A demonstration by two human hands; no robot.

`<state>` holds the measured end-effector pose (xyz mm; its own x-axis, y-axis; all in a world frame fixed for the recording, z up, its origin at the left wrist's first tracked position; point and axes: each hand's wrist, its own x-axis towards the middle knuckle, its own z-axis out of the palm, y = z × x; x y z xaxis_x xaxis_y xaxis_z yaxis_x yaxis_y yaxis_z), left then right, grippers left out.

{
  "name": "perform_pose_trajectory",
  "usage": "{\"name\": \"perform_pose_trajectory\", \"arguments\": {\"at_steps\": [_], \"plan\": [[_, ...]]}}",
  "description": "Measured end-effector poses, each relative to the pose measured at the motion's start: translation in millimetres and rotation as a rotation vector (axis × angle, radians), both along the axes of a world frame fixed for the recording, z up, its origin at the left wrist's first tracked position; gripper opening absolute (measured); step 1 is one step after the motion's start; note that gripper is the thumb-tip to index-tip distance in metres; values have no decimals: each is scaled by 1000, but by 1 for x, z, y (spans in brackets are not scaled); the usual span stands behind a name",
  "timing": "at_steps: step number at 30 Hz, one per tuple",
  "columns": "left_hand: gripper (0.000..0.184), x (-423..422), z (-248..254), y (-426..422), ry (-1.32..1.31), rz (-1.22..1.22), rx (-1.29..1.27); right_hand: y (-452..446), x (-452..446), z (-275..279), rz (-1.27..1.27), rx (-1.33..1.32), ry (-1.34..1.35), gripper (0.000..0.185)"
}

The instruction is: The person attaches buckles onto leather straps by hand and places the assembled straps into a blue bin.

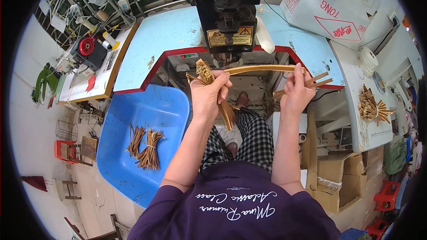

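Note:
My left hand (pixel 211 93) is closed around a bundle of folded tan-brown straps (pixel 205 72); their loose ends hang below the fist. One strap (pixel 262 68) stretches across from the left hand to my right hand (pixel 296 90), which pinches its far end. A few thin brown strips (pixel 318 80) also stick out of the right hand's fingers. Just beyond both hands stands a black machine (pixel 229 11) with yellow warning labels, its lower head close to the strap.
A blue tub (pixel 113 151) on the left holds tied bundles of brown strips (pixel 150 149). Another bundle (pixel 372 104) lies on the white side table (pixel 373 138). The light-blue worktop (pixel 155 31) has a red edge. Cardboard boxes (pixel 340 180) stand at lower right.

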<state>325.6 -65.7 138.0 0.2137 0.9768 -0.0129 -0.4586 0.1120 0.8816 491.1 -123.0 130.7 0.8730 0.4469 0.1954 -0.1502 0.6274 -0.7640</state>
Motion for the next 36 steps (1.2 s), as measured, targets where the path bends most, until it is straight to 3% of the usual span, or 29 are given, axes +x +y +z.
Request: {"name": "perform_pose_trajectory", "arguments": {"at_steps": [9, 23, 36], "plan": [[7, 9, -4, 6, -21, -19, 35, 3, 14, 1, -42, -20, 7, 9], [4, 8, -7, 2, -122, 227, 39, 16, 14, -3, 134, -17, 57, 11], [6, 0, -13, 12, -181, 160, 96, 22, 13, -3, 239, 20, 90, 8]]}}
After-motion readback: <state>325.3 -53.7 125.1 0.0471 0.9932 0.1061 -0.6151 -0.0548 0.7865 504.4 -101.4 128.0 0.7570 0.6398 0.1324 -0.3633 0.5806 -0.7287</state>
